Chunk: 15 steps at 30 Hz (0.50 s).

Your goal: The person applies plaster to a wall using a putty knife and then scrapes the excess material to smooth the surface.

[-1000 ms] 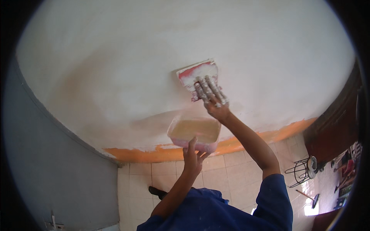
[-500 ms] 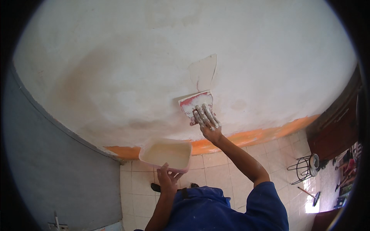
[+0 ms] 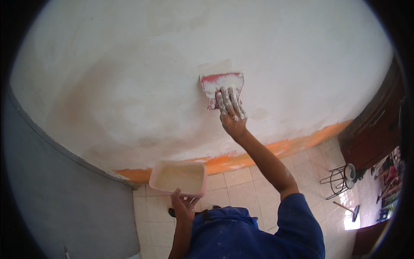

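Note:
My right hand (image 3: 233, 111), its fingers smeared with white putty, is closed on a red putty knife (image 3: 222, 81). The wide blade lies against the pale wall (image 3: 146, 95), and a patch of fresh putty (image 3: 215, 67) shows just above its edge. Lower and to the left, my left hand (image 3: 184, 206) grips the near rim of a pink plastic tub (image 3: 203, 183), thumb over the edge and fingers beneath. Cream-coloured putty (image 3: 179, 176) coats the inside of the tub.
An orange band (image 3: 228, 163) runs along the wall's foot above the tiled floor (image 3: 241, 178). A grey door-like panel (image 3: 64, 185) stands at left. To the right are a metal stool (image 3: 338, 181) with a bowl (image 3: 350, 172), a broom (image 3: 354, 213) and a dark red cabinet (image 3: 371, 138).
My right hand has slid the putty knife up the wall, over most of the putty patch. The tub in my left hand sits slightly further left and lower.

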Each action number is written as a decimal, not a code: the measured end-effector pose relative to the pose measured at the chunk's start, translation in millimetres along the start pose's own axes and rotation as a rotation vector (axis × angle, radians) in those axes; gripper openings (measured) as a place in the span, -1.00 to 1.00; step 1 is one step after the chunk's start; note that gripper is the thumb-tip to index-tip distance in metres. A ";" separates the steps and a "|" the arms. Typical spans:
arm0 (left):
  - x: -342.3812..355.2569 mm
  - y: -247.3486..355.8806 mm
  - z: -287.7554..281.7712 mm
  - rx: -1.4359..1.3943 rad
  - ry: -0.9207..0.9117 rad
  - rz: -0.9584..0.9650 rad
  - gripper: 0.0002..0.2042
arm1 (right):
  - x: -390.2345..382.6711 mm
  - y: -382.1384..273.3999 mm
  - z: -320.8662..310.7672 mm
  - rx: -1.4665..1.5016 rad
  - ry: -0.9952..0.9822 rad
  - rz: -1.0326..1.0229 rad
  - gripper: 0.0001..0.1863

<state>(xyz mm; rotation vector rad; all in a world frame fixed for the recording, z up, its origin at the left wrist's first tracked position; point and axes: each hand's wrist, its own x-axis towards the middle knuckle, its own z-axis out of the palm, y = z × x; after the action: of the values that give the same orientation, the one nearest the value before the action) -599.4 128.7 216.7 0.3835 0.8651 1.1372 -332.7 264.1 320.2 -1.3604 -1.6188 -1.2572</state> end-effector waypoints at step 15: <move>-5.2 13.7 -11.4 0.013 0.085 0.023 -0.44 | -58.7 -17.9 -38.7 0.169 -0.038 0.156 -0.57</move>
<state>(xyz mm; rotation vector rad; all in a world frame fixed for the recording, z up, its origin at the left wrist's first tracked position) -617.5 127.8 220.8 0.3587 0.9455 1.1763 -339.7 208.6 274.0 -1.3826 -1.5732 -0.9863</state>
